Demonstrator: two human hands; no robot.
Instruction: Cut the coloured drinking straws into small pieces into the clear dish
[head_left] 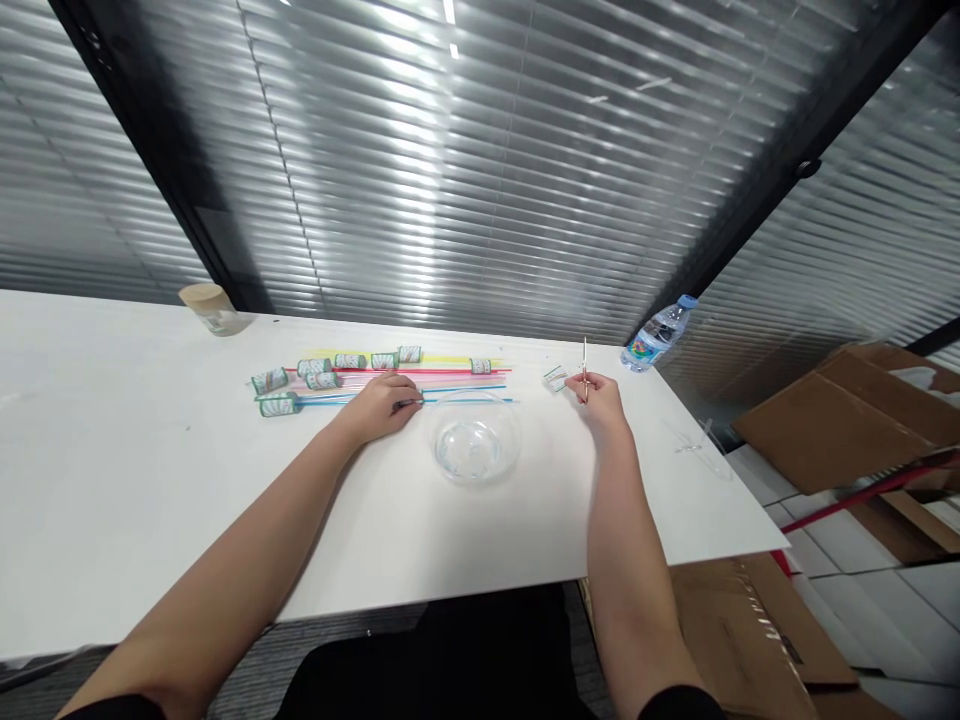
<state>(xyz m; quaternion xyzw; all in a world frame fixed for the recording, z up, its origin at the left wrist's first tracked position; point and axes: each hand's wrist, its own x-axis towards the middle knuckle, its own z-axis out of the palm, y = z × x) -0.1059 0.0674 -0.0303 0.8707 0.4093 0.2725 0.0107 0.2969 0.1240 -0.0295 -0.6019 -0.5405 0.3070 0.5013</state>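
Note:
My left hand (385,406) rests on the table with fingers curled, over thin blue sticks (469,401). Whatever its fingertips pinch is hidden. In my right hand (600,396) is a pair of scissors (585,358), blades pointing away from me. A small printed paper piece (556,378) lies just left of those fingers. Between my hands stands a clear round plastic bowl (474,450). Small printed rolls with green edges, such as one at the front (278,404) and one at the back (409,354), lie among pink, red and yellow sticks (450,359).
A water bottle (660,335) leans at the table's back right corner. At the back left is a jar with a tan lid (214,308). Clear plastic scraps (697,440) lie near the right edge. Cardboard boxes (847,420) stand beyond the white table (495,550); blinds rise behind.

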